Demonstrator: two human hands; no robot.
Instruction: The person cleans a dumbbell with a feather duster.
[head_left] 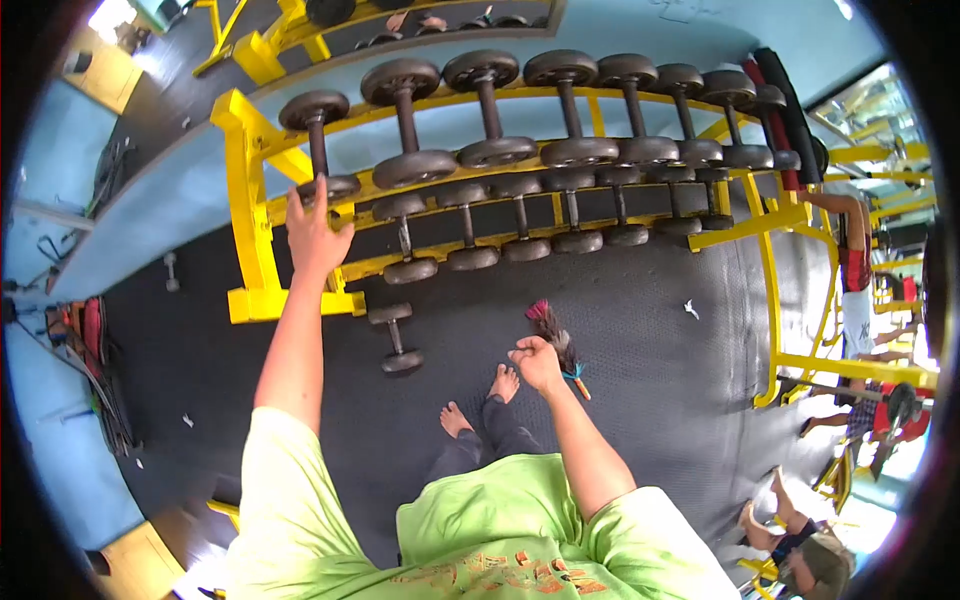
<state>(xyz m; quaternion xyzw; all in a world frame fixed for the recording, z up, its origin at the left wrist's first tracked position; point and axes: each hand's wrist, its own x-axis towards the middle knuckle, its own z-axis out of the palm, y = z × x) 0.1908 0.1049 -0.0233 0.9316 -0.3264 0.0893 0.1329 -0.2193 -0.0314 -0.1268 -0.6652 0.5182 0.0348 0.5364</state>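
Note:
My left hand (pixel 318 238) reaches up to the left end of the rack. Its fingers are stretched out and overlap the near head of a black dumbbell (pixel 317 140) on the upper tier. Loosely curled, with nothing showing in its fingers, my right hand (pixel 541 362) hangs over the floor near my bare feet. Just beyond it lies a feather duster (pixel 556 335) with dark and pink feathers and a blue-banded handle. A small dumbbell (pixel 396 338) rests on the floor in front of the rack, between my two hands.
The yellow rack (pixel 252 205) carries two tiers of black dumbbells. A smaller dumbbell (pixel 171 271) lies on the black mat (pixel 640 330) at left. Mirrors line the wall behind. At right stand a yellow frame (pixel 772 300), a barbell (pixel 902 405) and several people.

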